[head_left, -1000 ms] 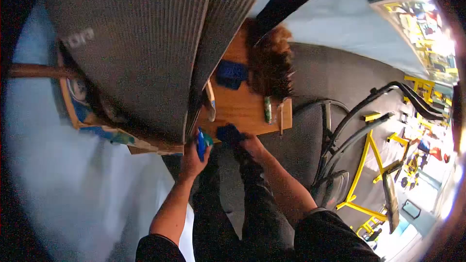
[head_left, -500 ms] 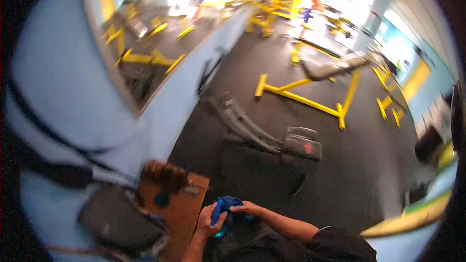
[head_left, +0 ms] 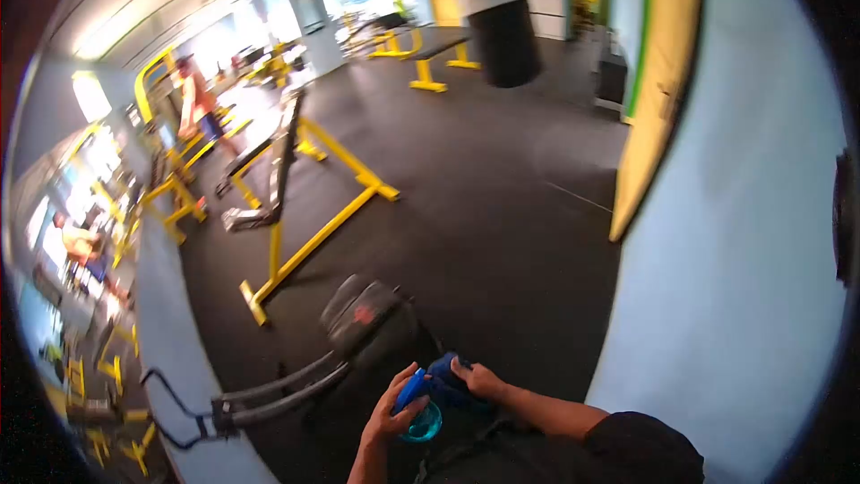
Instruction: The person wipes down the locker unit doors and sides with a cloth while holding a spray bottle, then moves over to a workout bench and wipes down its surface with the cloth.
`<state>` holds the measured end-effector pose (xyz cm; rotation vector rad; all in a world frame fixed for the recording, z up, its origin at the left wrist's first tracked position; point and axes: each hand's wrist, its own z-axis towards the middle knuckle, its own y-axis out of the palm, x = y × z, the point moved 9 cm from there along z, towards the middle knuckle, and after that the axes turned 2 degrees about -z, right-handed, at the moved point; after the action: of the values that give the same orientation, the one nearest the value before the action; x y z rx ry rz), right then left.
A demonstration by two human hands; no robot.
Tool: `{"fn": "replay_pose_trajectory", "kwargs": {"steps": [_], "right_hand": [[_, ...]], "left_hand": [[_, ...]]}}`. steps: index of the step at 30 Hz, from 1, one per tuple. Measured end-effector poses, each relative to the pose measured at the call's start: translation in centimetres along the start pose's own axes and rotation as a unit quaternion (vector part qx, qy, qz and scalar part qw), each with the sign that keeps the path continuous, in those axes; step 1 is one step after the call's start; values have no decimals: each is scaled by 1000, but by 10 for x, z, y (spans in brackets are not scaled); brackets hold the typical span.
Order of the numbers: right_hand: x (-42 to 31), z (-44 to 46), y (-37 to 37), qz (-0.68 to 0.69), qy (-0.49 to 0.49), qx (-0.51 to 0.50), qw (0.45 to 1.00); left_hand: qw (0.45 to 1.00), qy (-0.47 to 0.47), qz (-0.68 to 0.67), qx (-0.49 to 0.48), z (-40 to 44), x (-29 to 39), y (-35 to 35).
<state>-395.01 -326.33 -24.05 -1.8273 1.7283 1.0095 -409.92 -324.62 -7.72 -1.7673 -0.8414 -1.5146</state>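
Observation:
My left hand (head_left: 391,410) is wrapped round a spray bottle (head_left: 421,423) with a blue trigger head and a translucent teal body, seen from above. Close beside it, my right hand (head_left: 482,381) grips a dark blue cloth (head_left: 445,375), which is bunched up near the bottle's head. I cannot tell whether cloth and bottle touch. Just beyond both hands stands a dark exercise machine (head_left: 367,314) with a padded seat and curved rails.
A yellow-framed bench (head_left: 322,233) stands ahead on the black floor. A punching bag (head_left: 502,36) hangs further back. To the right are a yellow door (head_left: 658,99) and a blue wall (head_left: 735,260). Another person (head_left: 195,103) is at the far left, with a mirror (head_left: 76,305) nearby.
My view has swung to the right, bringing the punching bag and door into sight. The wooden box and dark bag at lower left are out of view. Both hands keep their hold.

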Motion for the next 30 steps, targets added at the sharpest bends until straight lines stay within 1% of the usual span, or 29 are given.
{"fn": "replay_pose_trajectory", "kwargs": {"steps": [2,3,4,5,6,7,8,9,10,11,12,13,14,15,16,17,18,19,20,21,22,23,24,25,26,27,28,29,30], "right_hand": [[-22,-7,-73,95,-35,118,988],[-40,-23,-103,114,-45,141,982],[-79,-53,-120,44,-137,132,981],[-105,-76,-131,-31,-221,125,967],[-103,-81,-157,-14,-221,151,963],[-118,-104,-185,-242,-288,324,868],[-133,-129,-193,-455,-313,461,694],[-129,-139,-202,-451,-297,480,692],[-128,-145,-216,-349,-315,474,744],[-131,-150,-249,-244,-336,463,783],[-138,-159,-272,-243,-328,478,778],[-141,-162,-305,-138,-325,457,816],[-142,-159,-337,-33,-322,429,843],[-144,-155,-370,-33,-319,441,838],[-134,-151,-367,-1,-317,456,832],[-137,-145,-402,30,-314,467,826],[-143,-143,-420,25,-308,476,823],[-143,-151,-438,26,-283,541,792],[-147,-161,-461,25,-261,604,752],[-150,-160,-478,20,-260,613,746],[-149,-159,-495,60,-270,620,735],[-148,-156,-514,103,-278,624,723],[-149,-153,-529,109,-276,627,720],[-148,-151,-545,146,-266,634,712],[-146,-146,-561,182,-256,638,703],[-145,-136,-579,188,-258,635,704],[-148,-134,-596,193,-258,661,678],[-153,-130,-614,197,-258,683,654],[-156,-126,-624,218,-266,688,639]], "left_hand": [[997,9,-11,-72,57,12,41],[993,37,24,-111,85,22,62],[985,66,57,-150,109,31,85],[979,71,60,-181,132,32,105],[975,80,21,-205,159,36,127],[970,84,-20,-227,181,38,146],[964,80,-22,-252,200,40,165],[955,92,-27,-280,209,47,179],[947,104,-34,-303,220,51,189],[940,104,-38,-321,247,58,209],[933,51,-55,-353,271,59,231],[922,-3,-70,-381,299,56,256],[916,0,-74,-394,329,56,277],[908,21,-66,-413,359,58,298],[899,44,-59,-433,358,62,294],[893,48,-63,-443,392,73,312],[889,64,-15,-452,413,82,324],[885,79,32,-458,429,88,332],[882,87,23,-464,452,97,340],[867,77,19,-491,468,101,347],[852,62,19,-519,480,105,355],[848,60,19,-526,499,111,366],[848,85,27,-522,516,121,374],[848,109,37,-517,535,132,383],[847,107,44,-520,552,138,392],[850,52,32,-522,570,137,400],[854,-4,19,-520,589,134,408],[859,-10,21,-512,610,134,414],[850,-7,30,-526,624,132,422]]}}
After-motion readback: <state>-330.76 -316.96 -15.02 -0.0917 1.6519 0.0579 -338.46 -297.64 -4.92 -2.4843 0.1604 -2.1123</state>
